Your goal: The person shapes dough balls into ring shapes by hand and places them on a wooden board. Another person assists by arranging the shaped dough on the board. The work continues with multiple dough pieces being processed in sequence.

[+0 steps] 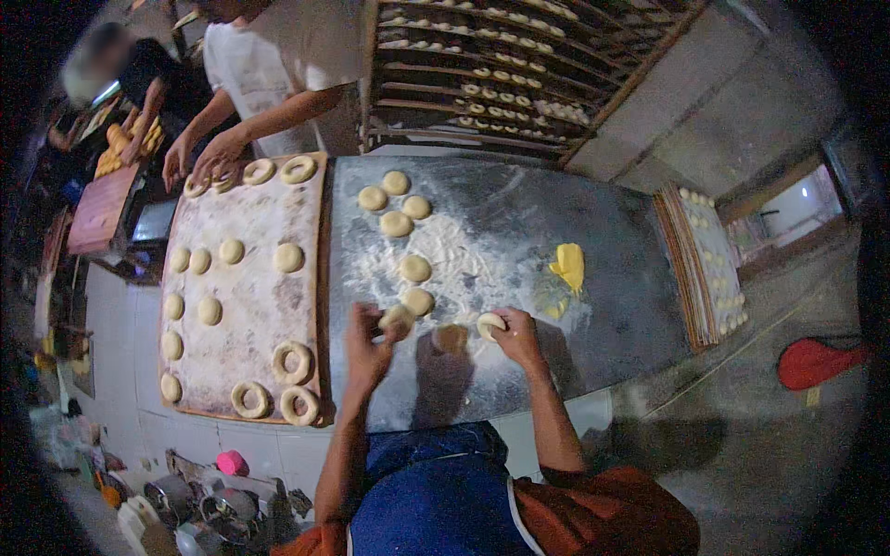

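Observation:
My left hand [369,343] is closed on a round dough piece [397,320], somewhat blurred, above the dark floured worktop [612,296]. My right hand [517,335] grips a pale dough ring [491,325] at its side. Just beyond my left hand lie dough rounds [417,269], with several more farther back among spread flour [454,246]. A lump of yellow fat [569,266] sits to the right on the worktop. On the left, a floured board [243,357] carries several flattened rounds [231,251] and dough rings [292,362], some at its near corner.
A co-worker [260,83] reaches onto the board's far end; another person [139,83] works behind at left. A wooden rack [366,74] of dough pieces stands at the back. Stacked boards [686,269] sit at the worktop's right end, a red object [816,361] beyond. Pots [227,510] are low at left.

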Demonstrator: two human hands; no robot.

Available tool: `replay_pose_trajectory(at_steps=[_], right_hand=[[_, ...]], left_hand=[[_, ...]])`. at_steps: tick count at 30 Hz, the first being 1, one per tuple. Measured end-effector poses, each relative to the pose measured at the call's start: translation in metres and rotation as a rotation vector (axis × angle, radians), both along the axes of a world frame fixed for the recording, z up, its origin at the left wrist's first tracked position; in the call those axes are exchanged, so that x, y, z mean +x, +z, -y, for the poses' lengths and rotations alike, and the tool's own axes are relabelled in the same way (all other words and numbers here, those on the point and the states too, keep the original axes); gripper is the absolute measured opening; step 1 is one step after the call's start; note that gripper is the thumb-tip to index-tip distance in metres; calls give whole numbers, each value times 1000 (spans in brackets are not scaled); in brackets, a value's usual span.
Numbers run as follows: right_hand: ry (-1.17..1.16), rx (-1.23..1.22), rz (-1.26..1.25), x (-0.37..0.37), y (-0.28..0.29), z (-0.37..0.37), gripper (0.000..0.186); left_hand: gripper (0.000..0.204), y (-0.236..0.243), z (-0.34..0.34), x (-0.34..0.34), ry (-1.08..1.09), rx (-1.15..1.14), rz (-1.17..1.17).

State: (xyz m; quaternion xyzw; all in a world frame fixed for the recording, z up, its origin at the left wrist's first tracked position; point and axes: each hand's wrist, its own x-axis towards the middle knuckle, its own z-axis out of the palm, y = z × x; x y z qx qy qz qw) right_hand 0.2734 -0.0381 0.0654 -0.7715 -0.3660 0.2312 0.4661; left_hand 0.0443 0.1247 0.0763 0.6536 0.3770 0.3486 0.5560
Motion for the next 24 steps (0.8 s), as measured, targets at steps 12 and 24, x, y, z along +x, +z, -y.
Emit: replay_pose_trajectory(at_steps=[12, 24], right_hand=[[-40, 84, -419, 44, -23, 39, 33], [401, 90, -612, 47, 8, 21, 51]], left_hand=[[30, -27, 95, 134, -431, -315, -31], [50, -25, 107, 139, -125, -836, 406]])
